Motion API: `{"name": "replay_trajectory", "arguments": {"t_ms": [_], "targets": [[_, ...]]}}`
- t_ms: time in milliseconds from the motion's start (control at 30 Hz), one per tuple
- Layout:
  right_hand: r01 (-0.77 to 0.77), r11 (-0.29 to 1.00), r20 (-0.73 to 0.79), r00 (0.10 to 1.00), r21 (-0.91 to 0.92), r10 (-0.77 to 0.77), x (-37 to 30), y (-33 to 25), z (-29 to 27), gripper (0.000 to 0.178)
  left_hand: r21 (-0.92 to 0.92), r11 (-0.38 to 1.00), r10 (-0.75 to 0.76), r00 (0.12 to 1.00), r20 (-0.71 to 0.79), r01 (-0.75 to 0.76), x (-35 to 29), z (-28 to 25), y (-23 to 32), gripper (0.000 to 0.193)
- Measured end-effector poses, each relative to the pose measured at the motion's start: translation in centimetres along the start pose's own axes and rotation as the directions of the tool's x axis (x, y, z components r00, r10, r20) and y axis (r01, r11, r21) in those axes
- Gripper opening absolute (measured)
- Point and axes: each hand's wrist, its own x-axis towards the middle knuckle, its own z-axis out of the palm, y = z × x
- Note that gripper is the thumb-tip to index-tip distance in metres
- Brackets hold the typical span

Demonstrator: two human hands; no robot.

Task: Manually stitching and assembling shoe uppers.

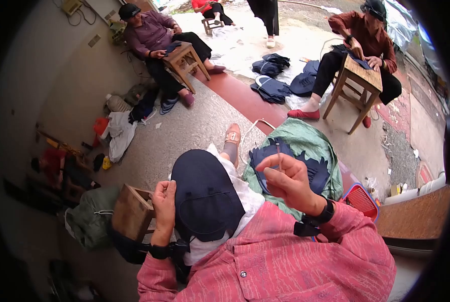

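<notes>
A dark navy cloth piece (204,194) with rounded ends and stitched seams lies over the white cloth (252,196) on my lap. My left hand (163,205) pinches its left edge between thumb and fingers. Raised to the right, apart from the cloth piece, my right hand (293,185) is closed on a thin, brownish, stick-like tool (279,157) pointing upward. Its exact kind is too small to make out. Beyond that hand, a pile of navy cloth pieces (315,173) rests on a green woven sack (305,133), partly hidden by my fingers.
A wooden stool (130,211) stands at my left beside a grey-green sack (91,216). A red basket (363,201) is at my right. Two people sit at wooden stools (184,55) ahead, handling navy cloth. More cloth stacks (270,89) lie on the floor between them.
</notes>
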Motion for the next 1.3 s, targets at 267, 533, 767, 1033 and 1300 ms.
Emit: {"name": "replay_trajectory", "arguments": {"t_ms": [267, 533, 767, 1033, 1300], "targets": [[0.692, 0.703, 0.263, 0.656, 0.166, -0.708, -3.5, -7.3, 6.5, 0.017, 0.042, 0.992, 0.122, 0.99, -0.07, -0.119, -1.6, 1.7, -0.8, 0.023], [0.88, 0.218, 0.012, 0.235, 0.422, -0.972, -0.7, -5.1, 12.9, 0.017, 0.129, 0.981, 0.159, 0.98, -0.118, -0.143, -1.9, 0.8, -1.9, 0.026], [0.869, 0.223, 0.227, 0.132, 0.441, -0.965, 0.2, -5.0, 11.2, 0.016, 0.101, 0.985, 0.147, 0.984, -0.101, -0.137, -2.1, 0.9, -1.4, 0.026], [0.905, 0.296, -0.224, 0.37, 0.305, -0.902, -3.1, -5.0, 14.7, 0.011, 0.072, 0.992, 0.108, 0.992, -0.069, -0.103, -1.9, 1.0, -1.8, 0.026], [0.818, 0.391, 0.029, 0.419, 0.421, -0.908, -2.5, -3.6, 12.2, 0.017, 0.086, 0.989, 0.126, 0.989, -0.079, -0.119, -1.7, 1.1, -1.6, 0.025]]}}
